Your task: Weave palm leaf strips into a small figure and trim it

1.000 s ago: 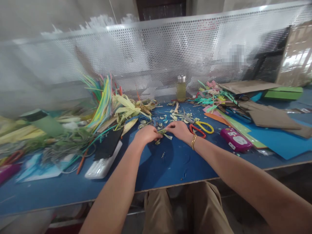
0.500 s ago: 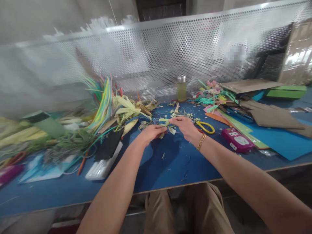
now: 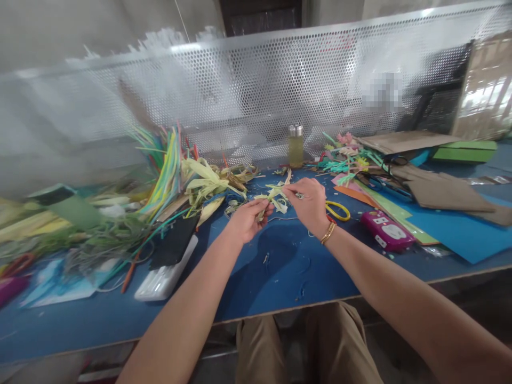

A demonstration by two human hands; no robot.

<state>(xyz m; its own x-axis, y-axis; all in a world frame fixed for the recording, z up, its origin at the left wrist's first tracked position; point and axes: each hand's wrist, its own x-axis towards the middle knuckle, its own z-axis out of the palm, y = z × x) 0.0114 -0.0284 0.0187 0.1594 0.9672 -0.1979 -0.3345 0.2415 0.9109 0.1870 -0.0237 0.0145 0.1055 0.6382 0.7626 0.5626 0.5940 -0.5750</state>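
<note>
- Sitting at a blue table, khaki trousers show below its near edge; both forearms reach out over the top.
- Scraps and a loose thread lie on the bare table between the arms.
- Left hand: curled closed, fingertips pinching the lower end of a pale strip bundle.
- Right hand: thumb and forefinger pinched narrow on the upper end of the same bundle; gold bracelet on the wrist.
- The bundle is lifted just off the table, stretched between the two hands, with loose ends fanning out.
- Step in hand, as I read it: working the strips together, twisting or tying them. Which one is too small to tell.
- Further pulling would call for a firm left pinch and a gentle right-hand draw; the strips look thin and likely to tear.
- Left of the arms: white flat case with a black pad lying partly on it.
- Right of the hands: yellow scissors just beside the right hand, pink device further right, on the edge of a blue sheet.
- Beyond the hands: heap of pale leaf strips, coloured strips standing up at its left, blurred.
- Small bottle upright at the back of the table; brown card at far right.
- Perforated metal screen closes off the back.
</note>
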